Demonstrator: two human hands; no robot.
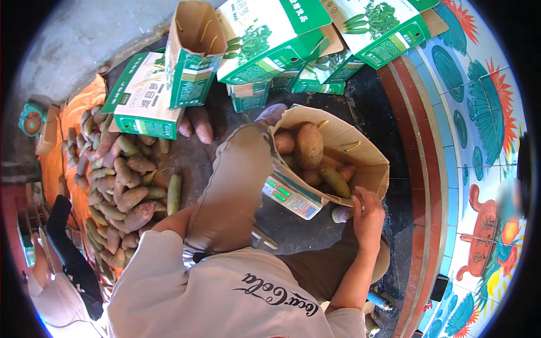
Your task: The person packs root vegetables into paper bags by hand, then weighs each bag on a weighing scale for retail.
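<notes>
In front of me an open cardboard carton (366,163) stands on a digital scale (293,197) with lit green displays. Inside it lie several large reddish-brown tubers, likely sweet potatoes (309,147), and a long green radish (335,181). My right hand (367,213) is at the carton's near right rim, its fingers bent and closed on the edge. My left arm (176,221) reaches down beside my raised knee. The left hand itself is hidden behind that leg.
A large heap of tubers and green radishes (121,186) covers an orange sheet (84,101) at left. White-and-green cartons (265,39) stand at the back, one open (194,62). A tiled wall (479,141) rises at right. Another person (70,253) is at lower left.
</notes>
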